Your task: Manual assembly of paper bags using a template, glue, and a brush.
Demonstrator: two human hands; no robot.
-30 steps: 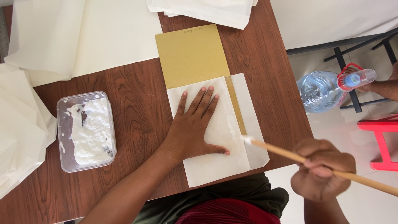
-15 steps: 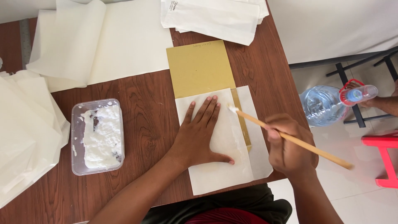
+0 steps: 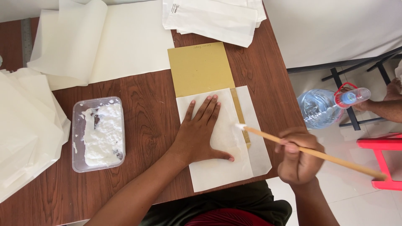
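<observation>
The left hand (image 3: 201, 132) lies flat with fingers spread on the folded white sheet (image 3: 217, 161), pinning it over the tan board (image 3: 200, 69), while the right hand (image 3: 299, 157) is closed round a wooden stick (image 3: 310, 151) whose white-pasted tip touches the sheet's edge just right of the left hand's fingers. To do this well, I judge the spread palm should press firmly so the paper cannot creep. The tip should then run lightly along the exposed tan strip (image 3: 239, 117), staying inside the flap (image 3: 255, 138) nearest the right hand.

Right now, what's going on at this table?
A person is pasting paper. The left hand lies flat on a folded white sheet laid over a tan board, pinning it down. The right hand grips a thin wooden stick whose white-tipped end meets the sheet's edge by the exposed tan strip. A clear tub of white paste sits to the left; paper stacks lie around.
</observation>
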